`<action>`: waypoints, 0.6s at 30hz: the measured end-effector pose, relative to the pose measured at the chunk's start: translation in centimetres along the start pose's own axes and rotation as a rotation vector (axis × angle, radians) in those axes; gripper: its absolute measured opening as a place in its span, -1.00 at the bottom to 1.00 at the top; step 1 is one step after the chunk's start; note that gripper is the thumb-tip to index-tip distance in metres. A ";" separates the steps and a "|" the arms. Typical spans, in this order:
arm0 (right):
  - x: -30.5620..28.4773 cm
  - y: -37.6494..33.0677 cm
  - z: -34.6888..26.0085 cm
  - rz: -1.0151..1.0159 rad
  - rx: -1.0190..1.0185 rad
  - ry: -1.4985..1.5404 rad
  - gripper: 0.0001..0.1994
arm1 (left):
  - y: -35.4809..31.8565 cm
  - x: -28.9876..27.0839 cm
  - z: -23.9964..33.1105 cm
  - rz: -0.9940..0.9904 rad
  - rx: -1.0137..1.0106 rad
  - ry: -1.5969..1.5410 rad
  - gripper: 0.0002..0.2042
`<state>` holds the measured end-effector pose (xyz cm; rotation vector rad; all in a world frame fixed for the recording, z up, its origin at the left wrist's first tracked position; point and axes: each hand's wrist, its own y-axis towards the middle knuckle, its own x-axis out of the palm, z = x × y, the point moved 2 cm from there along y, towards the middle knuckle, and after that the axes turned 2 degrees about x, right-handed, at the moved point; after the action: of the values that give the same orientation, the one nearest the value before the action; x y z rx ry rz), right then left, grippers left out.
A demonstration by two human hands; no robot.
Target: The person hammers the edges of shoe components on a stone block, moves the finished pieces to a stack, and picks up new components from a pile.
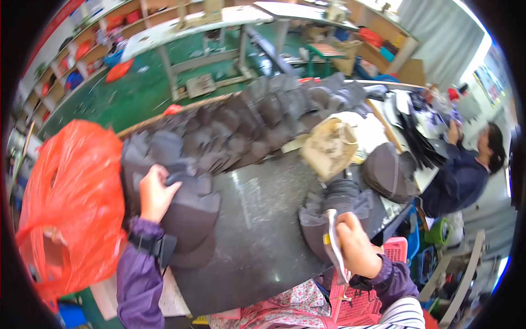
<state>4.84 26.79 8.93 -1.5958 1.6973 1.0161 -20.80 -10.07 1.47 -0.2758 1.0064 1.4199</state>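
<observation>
My left hand (155,194) is over a stack of dark grey, round-edged cut pieces (192,214) at the left of the table. Its fingers are curled at a piece's upper edge, and the fingertips are partly hidden. In my right hand (355,244) is a tool with a curved, pale handle (332,241) and a yellow patch; I cannot tell its kind. The tool is over a second stack of dark pieces (315,233) at the table's right side. Behind that stack is a stained cream-coloured container (329,145).
Overlapping dark pieces (263,112) line the far side of the black tabletop (252,236). A large red plastic bag (71,203) bulges at the left. A tied dark bundle (390,172) lies at the right, with a pink basket (350,301) below. Another person (460,170) is at far right.
</observation>
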 end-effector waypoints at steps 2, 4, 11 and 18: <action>1.0 0.0 1.2 -0.025 -0.032 0.015 -0.78 | -0.6 0.9 -1.1 -0.012 -0.099 -0.087 -0.63; 1.3 0.0 1.0 -0.011 -0.041 0.019 -0.78 | -1.0 -0.5 -0.5 -0.065 -0.156 -0.112 -0.66; 0.6 -0.6 -0.2 -0.046 -0.069 0.077 -0.78 | -0.6 -2.7 1.3 -0.470 -0.003 -0.251 -0.78; -0.7 -1.4 -0.4 -0.143 0.044 0.126 -0.77 | -5.4 -5.3 11.4 -0.644 -0.578 -0.815 -0.80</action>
<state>6.38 26.89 9.56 -1.7567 1.6478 0.8175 -10.44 -6.74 9.72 -0.3547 -0.1794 1.0277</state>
